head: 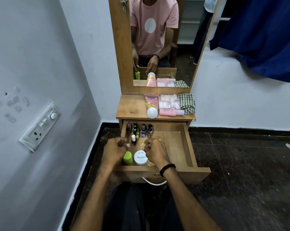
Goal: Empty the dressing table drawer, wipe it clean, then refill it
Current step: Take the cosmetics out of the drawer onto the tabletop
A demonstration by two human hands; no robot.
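Note:
The wooden drawer [190, 147] of the dressing table is pulled out. Several nail polish bottles [143, 130] stand in its far left corner, and one with a white cap [133, 139] stands in front of them. A green bottle [127, 157] and a white nail polish remover jar [140, 157] sit at the near left. My left hand [115, 151] and my right hand [155, 151] hover over the drawer's left half, fingers loosely curled downward, holding nothing that I can see. A small pale sliver [142, 144] lies by my right fingertips.
On the table top [130, 107] lie a pink tube [151, 104], a box of false nails [169, 101], a pink bottle [171, 112] and a folded checked cloth [187, 103]. A mirror [157, 39] stands behind. A wall is on the left and a blue curtain [264, 35] hangs at the right.

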